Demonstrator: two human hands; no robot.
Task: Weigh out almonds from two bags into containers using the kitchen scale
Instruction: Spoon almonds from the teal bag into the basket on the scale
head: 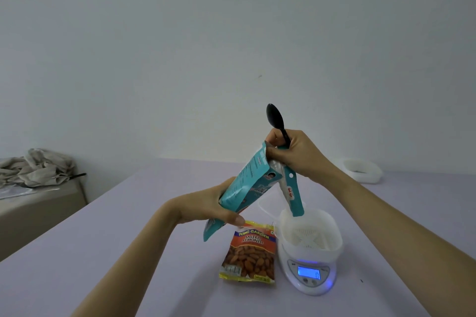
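Pale counter (154, 278) carries the kitchen scale (309, 275), display lit, with a white container (309, 237) on it, below our right fingers (273, 157). These pinch the top of the teal bag (247, 183) and also hold a black spoon (275, 117). Our left fingers (234, 220) wrap its lower end, above the orange almond bag (248, 257). Step in hand, as we judge: opening the bag. Next move calls for tilting its mouth over the container.

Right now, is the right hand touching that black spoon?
Touching. In the head view the right hand grips the handle of the black spoon, whose bowl sticks up above it.
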